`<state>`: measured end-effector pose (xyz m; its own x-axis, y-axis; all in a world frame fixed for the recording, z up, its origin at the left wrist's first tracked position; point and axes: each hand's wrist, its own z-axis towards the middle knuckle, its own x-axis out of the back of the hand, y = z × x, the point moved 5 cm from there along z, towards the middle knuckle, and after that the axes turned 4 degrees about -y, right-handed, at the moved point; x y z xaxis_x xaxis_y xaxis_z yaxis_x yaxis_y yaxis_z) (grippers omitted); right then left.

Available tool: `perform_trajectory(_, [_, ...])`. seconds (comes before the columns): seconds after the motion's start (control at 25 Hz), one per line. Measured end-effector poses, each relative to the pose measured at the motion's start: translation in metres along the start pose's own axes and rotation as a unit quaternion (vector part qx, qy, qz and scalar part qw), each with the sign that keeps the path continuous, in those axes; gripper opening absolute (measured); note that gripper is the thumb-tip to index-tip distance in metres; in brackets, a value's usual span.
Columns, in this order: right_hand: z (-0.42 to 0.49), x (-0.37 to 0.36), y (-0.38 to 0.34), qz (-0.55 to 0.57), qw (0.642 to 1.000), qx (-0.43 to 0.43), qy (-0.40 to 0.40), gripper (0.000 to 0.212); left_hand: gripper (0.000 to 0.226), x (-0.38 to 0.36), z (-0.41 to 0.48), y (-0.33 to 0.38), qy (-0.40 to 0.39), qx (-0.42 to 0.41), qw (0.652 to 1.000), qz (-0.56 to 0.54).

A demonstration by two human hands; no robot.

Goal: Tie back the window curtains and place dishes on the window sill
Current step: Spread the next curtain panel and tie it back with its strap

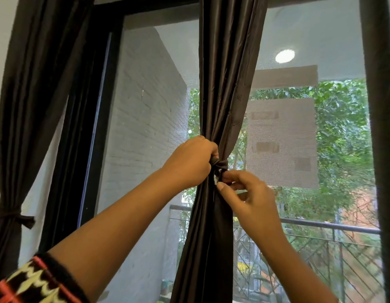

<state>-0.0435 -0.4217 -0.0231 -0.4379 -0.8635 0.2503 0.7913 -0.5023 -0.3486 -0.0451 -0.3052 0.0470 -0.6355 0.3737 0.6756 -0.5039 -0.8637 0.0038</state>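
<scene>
The side curtain (12, 127), left of the middle curtain (222, 62), is tied. The left hand (189, 162) clutches the middle curtain while the right hand (253, 200) pinches its band (222, 164). The dishes seem still to do.

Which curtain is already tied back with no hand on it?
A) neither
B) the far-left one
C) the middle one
B: a knotted tie cinches the far-left curtain, while the left hand grips the middle curtain and the right hand pinches its band.
</scene>
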Motion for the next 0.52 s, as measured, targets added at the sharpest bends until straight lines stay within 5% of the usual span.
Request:
perform_trajectory(0.12, [0.003, -0.008, 0.003, 0.023, 0.998, -0.049, -0.011, 0.026, 0.034, -0.001, 0.003, 0.001, -0.010, -0.001, 0.999, -0.032])
perform_trajectory(0.24, [0.011, -0.008, 0.004, 0.064, 0.995, -0.071, 0.030, 0.019, 0.039, -0.002, 0.004, -0.004, 0.001, 0.004, 0.992, -0.129])
perform_trajectory(0.36, [0.013, -0.004, 0.006, 0.071, 0.994, -0.071, 0.034, 0.010, 0.033, -0.002, 0.000, -0.014, 0.063, 0.016, 0.975, -0.214])
perform_trajectory(0.52, [0.016, 0.016, 0.010, 0.068, 0.995, -0.065, 0.036, 0.013, 0.027, 0.002, -0.008, -0.021, 0.189, 0.019, 0.962, -0.194])
